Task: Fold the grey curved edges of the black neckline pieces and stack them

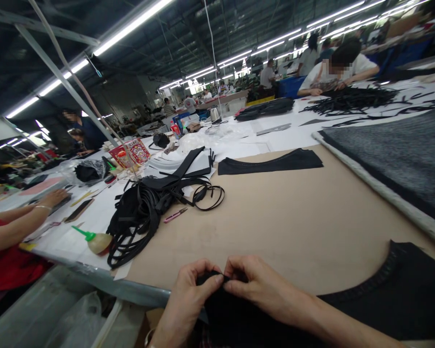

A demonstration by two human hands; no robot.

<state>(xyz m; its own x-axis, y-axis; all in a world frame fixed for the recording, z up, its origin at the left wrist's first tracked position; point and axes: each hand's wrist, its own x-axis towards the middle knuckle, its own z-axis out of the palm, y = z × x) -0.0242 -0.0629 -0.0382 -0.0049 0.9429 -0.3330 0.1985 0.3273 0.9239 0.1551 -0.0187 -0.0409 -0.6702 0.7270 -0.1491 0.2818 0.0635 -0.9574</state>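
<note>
Black fabric [239, 316] hangs from both hands at the near edge of the table. My left hand [198, 285] pinches its upper edge between thumb and fingers. Close beside it, my right hand [252, 282] pinches the same edge, the two thumbs nearly touching. To the right, a large black piece with a curved edge [395, 295] lies on the brown board [261, 217]. A narrow curved black piece [271, 162] rests at the board's far side.
Black strips [141, 208] are heaped at left, beside pink snips [175, 215] and a green-tipped bottle [97, 241]. A roll of grey fabric [398, 154] lies at right. One person [333, 70] works across the table; another's arm [25, 215] reaches in at left.
</note>
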